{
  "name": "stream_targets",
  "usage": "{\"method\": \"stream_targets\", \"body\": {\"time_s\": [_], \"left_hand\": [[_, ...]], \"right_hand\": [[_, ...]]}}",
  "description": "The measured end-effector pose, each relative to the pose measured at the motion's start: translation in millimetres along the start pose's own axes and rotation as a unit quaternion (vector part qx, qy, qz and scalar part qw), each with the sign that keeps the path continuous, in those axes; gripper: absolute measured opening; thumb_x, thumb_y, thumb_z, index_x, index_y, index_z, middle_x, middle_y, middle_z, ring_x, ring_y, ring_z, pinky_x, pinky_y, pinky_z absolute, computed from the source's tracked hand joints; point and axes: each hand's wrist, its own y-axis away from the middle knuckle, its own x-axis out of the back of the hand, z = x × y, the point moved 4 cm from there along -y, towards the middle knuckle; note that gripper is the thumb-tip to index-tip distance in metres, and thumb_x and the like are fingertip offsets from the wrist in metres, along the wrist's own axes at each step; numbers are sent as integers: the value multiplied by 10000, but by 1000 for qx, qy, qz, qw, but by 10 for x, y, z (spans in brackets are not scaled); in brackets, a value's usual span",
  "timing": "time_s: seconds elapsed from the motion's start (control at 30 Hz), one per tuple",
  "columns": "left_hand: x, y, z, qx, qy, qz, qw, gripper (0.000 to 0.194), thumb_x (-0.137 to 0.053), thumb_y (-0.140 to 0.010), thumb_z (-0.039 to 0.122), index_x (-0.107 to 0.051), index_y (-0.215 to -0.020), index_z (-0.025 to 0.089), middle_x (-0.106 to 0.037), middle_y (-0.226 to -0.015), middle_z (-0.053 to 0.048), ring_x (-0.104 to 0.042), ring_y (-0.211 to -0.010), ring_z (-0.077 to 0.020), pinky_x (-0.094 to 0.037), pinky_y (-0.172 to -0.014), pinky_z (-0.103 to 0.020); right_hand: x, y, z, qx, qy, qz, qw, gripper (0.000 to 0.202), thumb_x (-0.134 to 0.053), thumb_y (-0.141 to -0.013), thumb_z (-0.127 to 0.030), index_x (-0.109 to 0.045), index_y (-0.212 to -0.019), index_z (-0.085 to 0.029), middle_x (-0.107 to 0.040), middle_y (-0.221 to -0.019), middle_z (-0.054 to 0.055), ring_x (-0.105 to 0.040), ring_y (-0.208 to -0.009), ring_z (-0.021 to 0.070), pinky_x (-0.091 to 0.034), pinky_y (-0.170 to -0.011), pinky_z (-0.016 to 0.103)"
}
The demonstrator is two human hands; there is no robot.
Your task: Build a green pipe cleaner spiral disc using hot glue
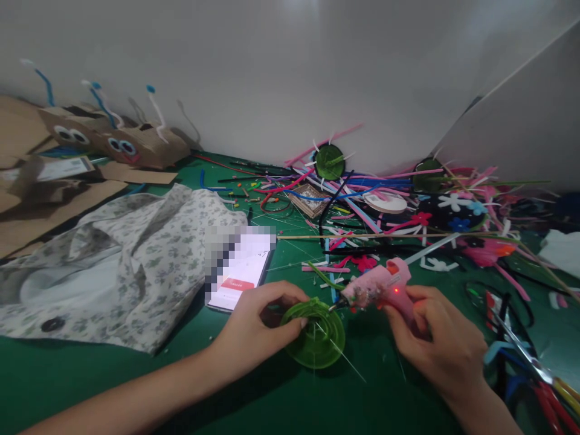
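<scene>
Nearest, bottom edge: both forearms enter cut off by the frame. Left hand (260, 314), lower middle: thumb and forefinger pinched nearly together over the upper left part of a green coiled disc (315, 356), gripping it. Right hand (441, 338), lower right: fingers curled around the handle of a pink glue gun (376, 287). Its nozzle points left, just beside the disc's upper right rim; contact cannot be told. Green tabletop (353, 405) shows between the forearms and below the disc, giving room there; scissors (537, 365) crowd the right edge, near the right hand.

Slightly farther: phone (240, 281), screen lit, just above the left hand. Patterned cloth (158, 248) spreads over the left middle, close to the phone. Centre to right, a tangle of craft stems (357, 211) runs back, a thin wooden stick (394, 237) lying across it.

Farthest: cardboard boxes (140, 145) with large eyes, upper left; pale wall (254, 72) behind, meeting a slanted panel (521, 121) at upper right.

Hard to make out: phone's left part pixelated; a thin pale strand (348, 359) crosses the disc to lower right, material uncertain; trigger hidden by right-hand fingers; scissor handles cut off at right; far-right items dark and blurred.
</scene>
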Motion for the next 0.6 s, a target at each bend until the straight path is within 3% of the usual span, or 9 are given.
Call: {"method": "stream_targets", "body": {"time_s": [0.37,0.6], "left_hand": [[16,27,-22,-4,1,26,1000,122,-663,-760,194,-671,-880,174,-714,-860,-38,-675,-777,-173,-545,-604,-232],[20,23,-34,-35,-9,32,999,108,-666,-760,175,-681,-866,184,-714,-856,-29,-676,-776,-167,-551,-608,-225]], "right_hand": [[23,-3,38,-18,5,21,1000,442,-722,-779,-183,-305,-636,-217,-531,-600,-45,-610,-618,99,-371,-502,194],[-15,3,27,-9,-12,2,1000,413,-702,-799,-200,-321,-641,-216,-549,-630,-31,-619,-640,105,-382,-516,193]]}}
